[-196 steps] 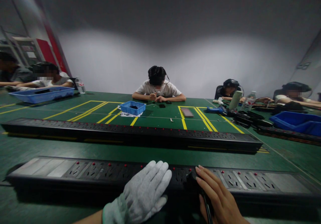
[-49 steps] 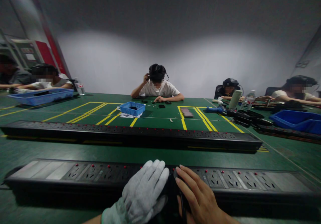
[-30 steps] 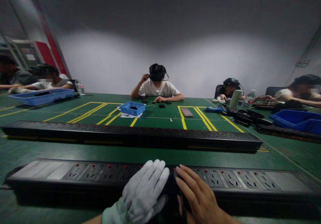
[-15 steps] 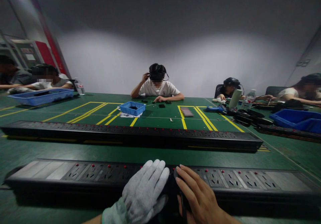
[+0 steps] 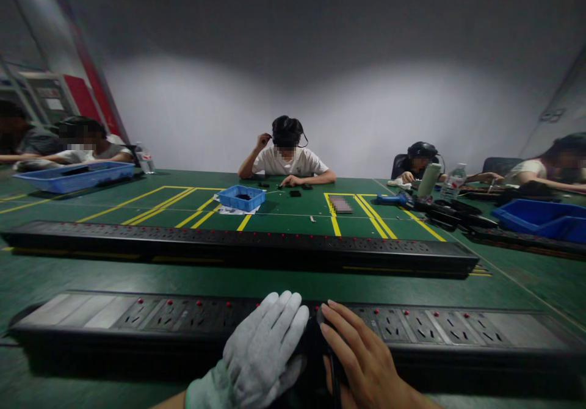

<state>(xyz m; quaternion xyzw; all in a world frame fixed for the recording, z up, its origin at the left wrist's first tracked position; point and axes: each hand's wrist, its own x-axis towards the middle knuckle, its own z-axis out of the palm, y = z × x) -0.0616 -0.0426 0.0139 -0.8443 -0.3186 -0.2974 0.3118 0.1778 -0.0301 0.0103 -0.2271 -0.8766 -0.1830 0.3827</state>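
Note:
My left hand, in a white work glove with a green cuff, lies palm down across the near power strip, fingers straight and held side by side. Beside it my bare right hand rests over the same strip with its fingers stretched out. A dark shape fills the gap between the two hands; what it is I cannot make out. The strip is long and black, with several sockets, red dots along its top edge and plain grey panels at both ends. My hands hide its middle.
A second long black power strip lies parallel beyond. A small blue bin stands farther off. A blue tray is left, another blue bin right, near bottles and a blue-handled tool. Several co-workers sit around the green table.
My hands and both power strips stay practically still. The co-worker opposite has moved the raised hand slightly away from the head.

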